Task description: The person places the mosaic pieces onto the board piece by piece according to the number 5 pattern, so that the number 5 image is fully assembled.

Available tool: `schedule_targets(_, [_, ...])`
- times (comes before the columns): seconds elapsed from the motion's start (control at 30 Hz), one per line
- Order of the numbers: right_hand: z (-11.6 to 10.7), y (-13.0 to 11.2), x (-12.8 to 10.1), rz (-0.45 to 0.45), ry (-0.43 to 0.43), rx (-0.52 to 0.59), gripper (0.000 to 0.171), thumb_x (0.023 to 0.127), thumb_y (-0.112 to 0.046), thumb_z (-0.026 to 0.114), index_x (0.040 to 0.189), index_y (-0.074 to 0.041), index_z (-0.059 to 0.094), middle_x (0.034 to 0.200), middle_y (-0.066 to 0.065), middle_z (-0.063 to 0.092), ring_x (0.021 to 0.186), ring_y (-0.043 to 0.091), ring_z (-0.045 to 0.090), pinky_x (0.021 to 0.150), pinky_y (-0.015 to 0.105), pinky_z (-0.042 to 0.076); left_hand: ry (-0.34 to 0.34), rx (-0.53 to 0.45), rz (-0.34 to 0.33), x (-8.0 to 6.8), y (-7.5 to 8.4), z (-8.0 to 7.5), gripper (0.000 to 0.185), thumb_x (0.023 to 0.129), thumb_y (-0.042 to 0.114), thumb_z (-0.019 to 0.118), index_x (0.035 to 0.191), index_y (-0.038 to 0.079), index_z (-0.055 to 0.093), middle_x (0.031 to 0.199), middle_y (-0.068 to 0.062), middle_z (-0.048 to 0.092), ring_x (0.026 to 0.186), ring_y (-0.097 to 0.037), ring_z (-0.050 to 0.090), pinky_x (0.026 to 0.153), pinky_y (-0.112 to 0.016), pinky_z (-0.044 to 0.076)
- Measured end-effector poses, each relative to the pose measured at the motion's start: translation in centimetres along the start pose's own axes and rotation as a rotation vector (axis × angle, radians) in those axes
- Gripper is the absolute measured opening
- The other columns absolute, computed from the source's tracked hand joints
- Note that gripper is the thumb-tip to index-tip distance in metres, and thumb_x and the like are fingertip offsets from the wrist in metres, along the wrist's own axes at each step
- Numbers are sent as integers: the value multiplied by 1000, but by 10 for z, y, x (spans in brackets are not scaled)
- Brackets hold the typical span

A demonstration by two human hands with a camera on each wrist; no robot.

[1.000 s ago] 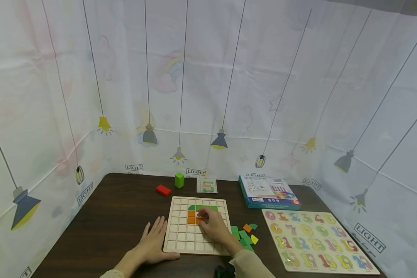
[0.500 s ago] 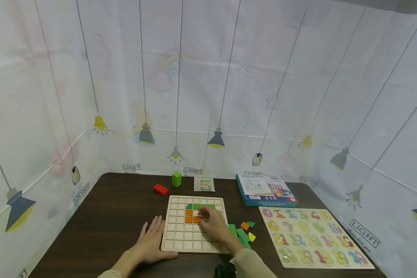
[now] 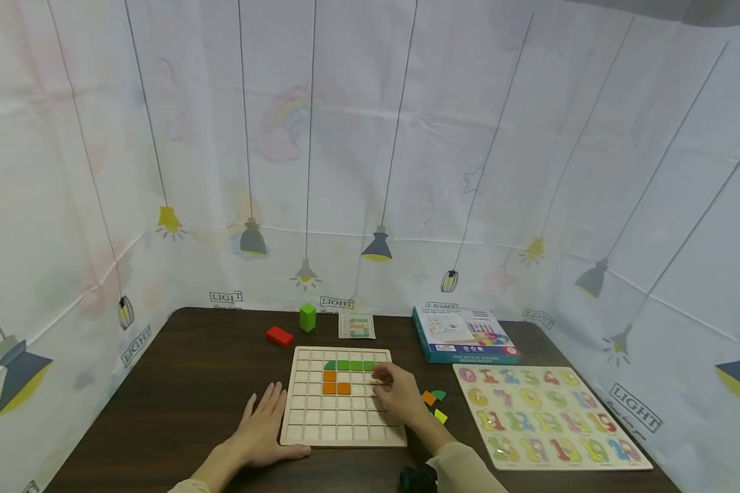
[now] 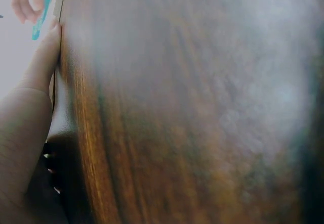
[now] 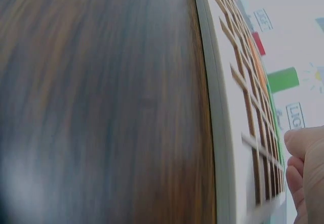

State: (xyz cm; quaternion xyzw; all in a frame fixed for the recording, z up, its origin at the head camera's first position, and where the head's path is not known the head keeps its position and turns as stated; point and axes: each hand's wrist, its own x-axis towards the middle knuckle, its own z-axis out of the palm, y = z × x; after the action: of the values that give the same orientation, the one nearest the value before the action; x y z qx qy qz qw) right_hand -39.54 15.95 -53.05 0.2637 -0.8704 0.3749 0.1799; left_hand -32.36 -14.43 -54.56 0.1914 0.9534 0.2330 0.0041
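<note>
A square wooden grid board (image 3: 317, 433) lies on the dark table, with a row of green tiles (image 3: 350, 365) and several orange tiles (image 3: 329, 388) in its cells. Flat on the table at its left side rests my left hand (image 3: 262, 428), fingers spread and thumb at the board's near-left corner. My right hand (image 3: 401, 396) hovers over the board's right edge near the end of the green row. Its fingers curve loosely, with a gap to the thumb and no tile showing there. In the right wrist view the thumb and fingers (image 5: 309, 168) show beside the grid.
Loose orange (image 3: 429, 397), green (image 3: 439, 395) and yellow (image 3: 440, 415) pieces lie right of the board, partly hidden by my right hand. Behind stand a red block (image 3: 279, 335), a green block (image 3: 307, 317), a pattern card (image 3: 356, 326) and a box (image 3: 465, 335). A number puzzle (image 3: 549, 416) lies at right.
My right hand has moved right across the board, from beside the orange tiles to the right edge, uncovering more of the green row. The left hand stays in place; the head view shifts slightly.
</note>
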Motion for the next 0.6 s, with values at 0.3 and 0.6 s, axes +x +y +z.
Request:
schedule_targets(0.3, [-25, 19, -11, 43, 65, -31, 28, 79, 6, 70, 105, 3, 63, 91, 10, 66, 81, 24, 64, 71, 39, 53, 15, 44, -11, 6, -11, 10, 120, 68, 82, 54, 148, -2, 23, 153, -23, 14, 141, -36, 7, 106, -60, 2])
schedule_targets(0.6, [-49, 38, -20, 154, 91, -93, 29, 79, 2, 73, 106, -3, 64, 94, 6, 67, 85, 20, 62, 77, 39, 52, 11, 42, -8, 7, -11, 12, 120, 68, 83, 53, 148, -1, 23, 153, -22, 13, 141, -36, 7, 106, -60, 2])
